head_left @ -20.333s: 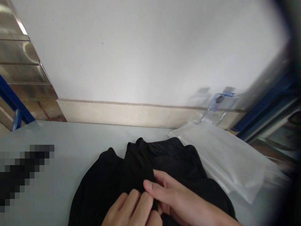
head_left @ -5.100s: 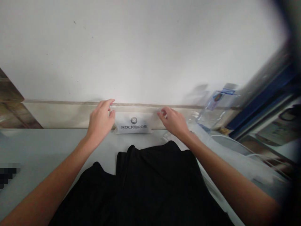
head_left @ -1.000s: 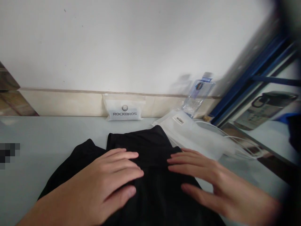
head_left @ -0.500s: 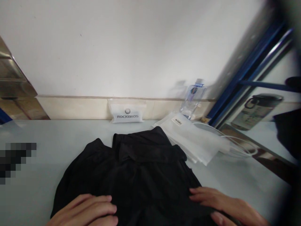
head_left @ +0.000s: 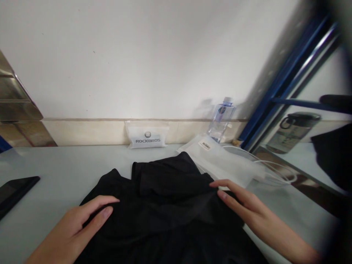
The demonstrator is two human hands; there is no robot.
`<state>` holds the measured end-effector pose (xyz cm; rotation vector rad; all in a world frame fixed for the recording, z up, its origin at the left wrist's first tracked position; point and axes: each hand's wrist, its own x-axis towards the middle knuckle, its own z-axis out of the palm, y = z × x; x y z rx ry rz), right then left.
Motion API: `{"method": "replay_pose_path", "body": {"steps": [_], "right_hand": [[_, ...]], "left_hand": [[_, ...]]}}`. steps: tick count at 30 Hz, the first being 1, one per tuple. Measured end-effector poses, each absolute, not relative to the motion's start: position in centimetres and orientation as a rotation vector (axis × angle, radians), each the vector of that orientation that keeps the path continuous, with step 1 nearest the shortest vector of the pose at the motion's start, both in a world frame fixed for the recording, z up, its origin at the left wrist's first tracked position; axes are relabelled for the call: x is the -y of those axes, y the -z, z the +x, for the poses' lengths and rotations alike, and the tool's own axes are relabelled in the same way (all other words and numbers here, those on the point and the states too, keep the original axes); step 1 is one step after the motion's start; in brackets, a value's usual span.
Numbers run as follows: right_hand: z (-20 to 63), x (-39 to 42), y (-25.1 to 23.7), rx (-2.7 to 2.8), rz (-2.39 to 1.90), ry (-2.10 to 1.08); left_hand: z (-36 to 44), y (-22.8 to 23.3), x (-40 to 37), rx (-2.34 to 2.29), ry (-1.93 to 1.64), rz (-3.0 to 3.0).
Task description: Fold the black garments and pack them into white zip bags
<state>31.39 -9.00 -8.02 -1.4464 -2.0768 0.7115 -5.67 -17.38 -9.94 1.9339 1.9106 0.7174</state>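
Note:
A black garment lies bunched and partly folded on the table in front of me, with a folded-over band of cloth at its far end. My left hand is at the garment's left side, thumb and forefinger closed on the cloth. At the right side, near the folded band, my right hand pinches the fabric between thumb and forefinger. Between the two hands the cloth is drawn into a shallow raised fold. The other fingers of both hands are mostly hidden.
A white ROCKBROS pouch stands against the wall. Behind the garment on the right are white plastic packets, a clear bottle and a white cable. A dark flat device lies left. A blue-framed rack borders the right.
Both hands have moved farther up the garment, away from me. They lay with fingers stretched over it before; now they grip it and lift a fold. The view has shifted slightly.

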Motion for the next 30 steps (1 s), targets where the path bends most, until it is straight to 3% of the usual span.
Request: {"method": "replay_pose_path", "body": {"steps": [11, 16, 18, 23, 30], "right_hand": [[31.5, 7.8, 10.7, 2.367, -1.572, -0.26], [29.7, 8.9, 9.2, 2.31, -1.284, 0.454], [27.8, 9.1, 8.7, 2.343, -1.112, 0.572], [24.9, 7.9, 10.4, 2.672, -0.963, 0.481], [27.3, 6.7, 12.3, 2.759, -1.081, 0.21]], "left_hand": [[-7.0, 9.9, 14.1, -1.964, -0.167, 2.192], [-3.3, 7.5, 14.3, -2.02, -0.507, 2.66], [-0.1, 6.6, 13.9, -1.866, -0.561, 2.742], [5.5, 8.1, 11.4, -1.56, -0.427, 2.712], [3.0, 10.4, 10.5, -1.656, -0.251, 2.502]]}}
